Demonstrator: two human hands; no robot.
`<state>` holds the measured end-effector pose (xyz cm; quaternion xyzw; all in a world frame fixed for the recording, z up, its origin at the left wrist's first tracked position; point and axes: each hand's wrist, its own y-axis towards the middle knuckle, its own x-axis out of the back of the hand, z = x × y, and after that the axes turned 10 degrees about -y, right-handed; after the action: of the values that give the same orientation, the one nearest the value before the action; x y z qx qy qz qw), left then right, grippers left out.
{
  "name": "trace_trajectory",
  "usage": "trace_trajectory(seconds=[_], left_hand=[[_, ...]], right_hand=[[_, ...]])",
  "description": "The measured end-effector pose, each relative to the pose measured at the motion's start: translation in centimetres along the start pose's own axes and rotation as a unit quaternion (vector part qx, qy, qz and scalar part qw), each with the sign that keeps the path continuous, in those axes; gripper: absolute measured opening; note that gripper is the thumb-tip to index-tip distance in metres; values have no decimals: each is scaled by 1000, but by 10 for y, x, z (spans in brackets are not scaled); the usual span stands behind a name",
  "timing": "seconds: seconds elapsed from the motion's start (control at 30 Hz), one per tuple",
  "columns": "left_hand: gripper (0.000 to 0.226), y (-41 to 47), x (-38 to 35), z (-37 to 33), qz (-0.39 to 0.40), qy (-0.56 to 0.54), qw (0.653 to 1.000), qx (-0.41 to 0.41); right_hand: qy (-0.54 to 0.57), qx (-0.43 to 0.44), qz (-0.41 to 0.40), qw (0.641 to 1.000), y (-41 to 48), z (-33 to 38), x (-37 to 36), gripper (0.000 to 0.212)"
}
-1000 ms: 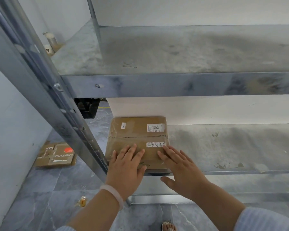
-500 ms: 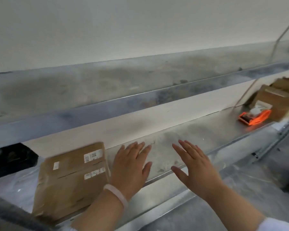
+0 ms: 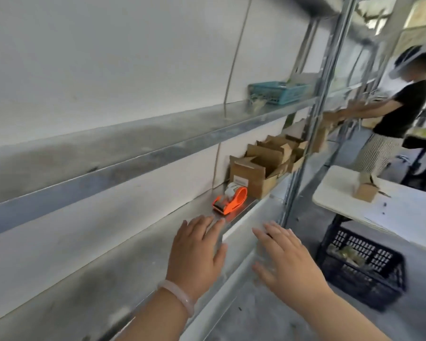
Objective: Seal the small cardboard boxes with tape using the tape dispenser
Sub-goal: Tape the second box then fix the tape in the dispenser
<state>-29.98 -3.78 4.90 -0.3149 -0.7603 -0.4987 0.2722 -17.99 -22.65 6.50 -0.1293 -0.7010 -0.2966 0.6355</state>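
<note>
Both grips are empty right now: your left grip [image 3: 197, 252] and right grip [image 3: 289, 264] are flat with fingers spread, holding nothing, out by the front edge of the shelf [image 3: 96, 279]. A second ago they were pressing on a closed box at the left end. You've let go and swung right, so that box is out of view (looks done to me). The orange tape dispenser [image 3: 230, 200] sits on the shelf just past your left fingertips, with the open cardboard boxes [image 3: 261, 173] right behind it. I'd guess the dispenser is next.
</note>
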Motion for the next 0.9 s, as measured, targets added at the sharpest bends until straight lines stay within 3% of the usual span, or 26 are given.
trace_trajectory(seconds=[0.3,0.67,0.8,0.9], left_hand=[[49,127,-122,-32,42,-30,998,-26],[54,252,-246,47,131,-45,989,61],[56,282,-265,60,148,-66,981,103],[61,285,-279,66,168,-57,976,126]], right_hand=[[17,-97,0,995,53,-141,-15,72],[96,-179,123,971,227,-238,-73,70],[211,-249,151,933,287,-253,-94,71],[363,-331,163,856,326,-260,-111,72]])
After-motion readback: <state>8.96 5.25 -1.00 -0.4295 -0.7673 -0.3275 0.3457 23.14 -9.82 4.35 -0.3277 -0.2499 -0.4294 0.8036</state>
